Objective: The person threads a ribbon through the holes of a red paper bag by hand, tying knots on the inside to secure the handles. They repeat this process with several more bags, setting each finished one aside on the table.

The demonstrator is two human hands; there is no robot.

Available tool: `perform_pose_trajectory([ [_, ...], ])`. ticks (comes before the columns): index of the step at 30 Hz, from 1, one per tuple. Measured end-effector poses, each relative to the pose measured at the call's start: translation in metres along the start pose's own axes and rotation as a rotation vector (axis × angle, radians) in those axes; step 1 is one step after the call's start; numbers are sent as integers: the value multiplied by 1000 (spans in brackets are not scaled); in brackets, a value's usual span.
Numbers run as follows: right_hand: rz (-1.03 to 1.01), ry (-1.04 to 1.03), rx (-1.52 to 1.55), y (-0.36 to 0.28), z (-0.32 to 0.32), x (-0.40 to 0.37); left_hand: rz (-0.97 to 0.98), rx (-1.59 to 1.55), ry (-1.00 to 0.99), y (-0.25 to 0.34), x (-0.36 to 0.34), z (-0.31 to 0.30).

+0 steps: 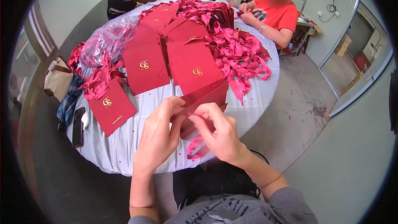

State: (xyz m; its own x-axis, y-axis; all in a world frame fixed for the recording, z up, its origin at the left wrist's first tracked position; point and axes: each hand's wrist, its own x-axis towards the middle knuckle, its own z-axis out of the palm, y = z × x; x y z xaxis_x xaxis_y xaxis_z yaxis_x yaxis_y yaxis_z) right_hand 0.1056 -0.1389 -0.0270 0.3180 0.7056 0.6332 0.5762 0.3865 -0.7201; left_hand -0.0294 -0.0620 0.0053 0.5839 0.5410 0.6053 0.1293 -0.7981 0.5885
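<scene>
Near the table's front edge, my left hand (159,130) and my right hand (215,130) meet with their fingertips pinched on a pink ribbon (190,114) at the top of a red paper bag (215,96). A loop of that ribbon hangs below my right hand. Much of the bag is hidden behind my hands. Just beyond stands a stack of red bags (190,64) with a gold logo, and another red bag (145,64) is left of it. A flat red bag with ribbon handles (111,110) lies at the left.
The round table (124,159) has a white cover. Pink ribbons (244,56) pile at the right, a clear plastic bag (110,39) at the left. A phone (78,126) lies by the left edge. Several people are at the far side, one in a red shirt (275,16).
</scene>
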Motion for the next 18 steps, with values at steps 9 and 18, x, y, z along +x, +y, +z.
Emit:
perform_pose_trajectory([
  [9,-161,-33,-243,-8,-14,18,52,28,16,3,-3,6],
  [18,-143,-843,-484,-10,-39,97,47,50,34,4,-7,11],
])
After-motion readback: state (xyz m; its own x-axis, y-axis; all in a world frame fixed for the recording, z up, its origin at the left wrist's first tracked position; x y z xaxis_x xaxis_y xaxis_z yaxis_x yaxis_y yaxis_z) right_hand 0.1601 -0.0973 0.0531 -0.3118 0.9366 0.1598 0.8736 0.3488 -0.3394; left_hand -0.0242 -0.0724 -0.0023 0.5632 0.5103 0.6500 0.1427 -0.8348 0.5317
